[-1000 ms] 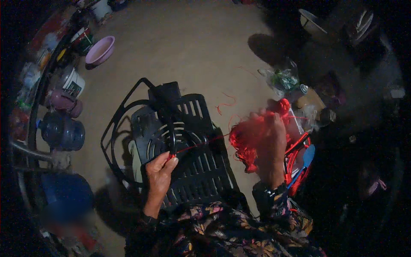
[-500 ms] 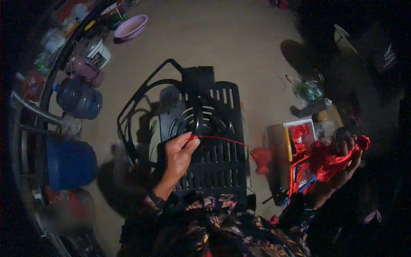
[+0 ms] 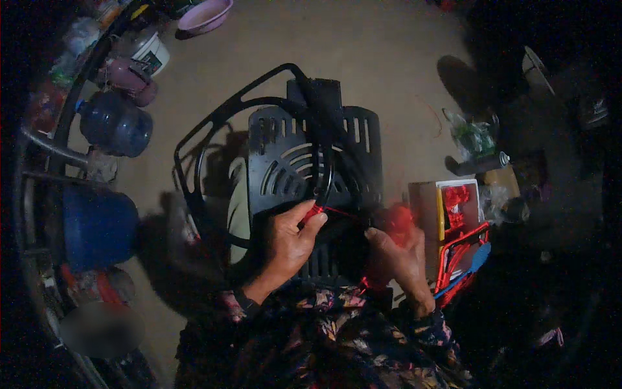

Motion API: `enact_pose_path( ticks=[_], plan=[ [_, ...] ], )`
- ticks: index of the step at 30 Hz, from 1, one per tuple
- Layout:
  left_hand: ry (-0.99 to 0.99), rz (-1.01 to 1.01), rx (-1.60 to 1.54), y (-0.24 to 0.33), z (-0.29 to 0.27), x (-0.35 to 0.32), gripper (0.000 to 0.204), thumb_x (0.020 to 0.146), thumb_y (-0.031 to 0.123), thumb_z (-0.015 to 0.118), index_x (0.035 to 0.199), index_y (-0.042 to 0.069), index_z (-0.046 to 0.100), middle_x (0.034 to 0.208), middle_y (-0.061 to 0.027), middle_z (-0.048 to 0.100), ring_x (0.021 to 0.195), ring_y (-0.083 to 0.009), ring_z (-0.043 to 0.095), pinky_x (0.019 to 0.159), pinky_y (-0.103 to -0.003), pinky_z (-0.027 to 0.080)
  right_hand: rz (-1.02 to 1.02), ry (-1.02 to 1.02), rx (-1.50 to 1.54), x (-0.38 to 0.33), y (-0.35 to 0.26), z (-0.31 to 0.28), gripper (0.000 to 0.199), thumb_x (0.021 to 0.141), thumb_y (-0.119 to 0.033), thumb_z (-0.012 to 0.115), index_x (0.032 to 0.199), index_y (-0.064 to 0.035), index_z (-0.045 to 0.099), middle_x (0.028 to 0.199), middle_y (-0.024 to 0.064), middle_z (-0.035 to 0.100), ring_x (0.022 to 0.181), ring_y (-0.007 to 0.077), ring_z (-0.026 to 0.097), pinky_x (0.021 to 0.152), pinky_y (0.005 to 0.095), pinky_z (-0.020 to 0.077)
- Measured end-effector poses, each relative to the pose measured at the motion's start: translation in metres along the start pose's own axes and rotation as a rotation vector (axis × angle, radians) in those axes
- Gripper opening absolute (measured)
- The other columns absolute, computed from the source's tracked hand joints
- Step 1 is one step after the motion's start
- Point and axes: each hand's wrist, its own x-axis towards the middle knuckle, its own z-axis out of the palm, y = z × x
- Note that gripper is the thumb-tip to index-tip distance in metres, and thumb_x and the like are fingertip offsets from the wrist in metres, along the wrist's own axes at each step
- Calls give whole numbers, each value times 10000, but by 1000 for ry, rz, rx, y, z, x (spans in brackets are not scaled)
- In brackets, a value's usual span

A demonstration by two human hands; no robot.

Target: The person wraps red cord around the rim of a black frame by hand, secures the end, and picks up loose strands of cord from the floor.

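A black metal frame ring lies over a black slotted plastic seat panel on the floor in front of me. My left hand pinches a red cord against the black ring's inner hoop. My right hand holds a blurred bundle of the same red cord just to the right, close to the panel. The cord runs taut between the two hands.
A cardboard box with red material and a red wire frame sit at my right. At left stand a blue water jug, a blue drum, a white bucket and a pink bowl. The surroundings are dark.
My right hand has swung in from the far right with the red cord bundle, back beside my left hand. The left hand stays pinched at the ring.
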Motion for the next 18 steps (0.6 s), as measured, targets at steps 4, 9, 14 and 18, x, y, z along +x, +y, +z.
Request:
enact_pose_path(
  ticks=[4, 9, 14, 18],
  plan=[
    [15, 42, 50, -14, 4, -5, 325, 832, 181, 723, 1041, -57, 651, 912, -130, 707, 810, -159, 653, 760, -286, 505, -96, 92, -107, -1, 19, 11, 247, 797, -229, 762, 822, -67, 578, 711, -43, 540, 631, 72, 453, 581, 251, 390],
    [9, 23, -23, -7, 3, -7, 307, 826, 161, 728, 1037, -50, 654, 903, -137, 706, 792, -158, 650, 749, -293, 507, 34, 214, 127, -2, 22, 12, 230, 794, -208, 759, 832, -62, 585, 706, -43, 553, 613, 70, 474, 565, 246, 403],
    [-40, 45, -84, -9, 0, -5, 292, 822, 159, 735, 1006, -51, 653, 872, -132, 702, 758, -145, 648, 719, -294, 511, 42, -92, 51, -1, 27, 11, 219, 773, -184, 764, 835, -68, 589, 687, -49, 553, 603, 66, 475, 554, 244, 403],
    [-38, 133, -3, -14, -3, -3, 274, 829, 138, 724, 1015, -48, 647, 860, -108, 698, 773, -131, 640, 721, -280, 504, 29, -85, -56, -10, 24, 10, 228, 745, -161, 778, 838, -66, 592, 702, -47, 575, 638, 66, 513, 585, 240, 433]
  ],
)
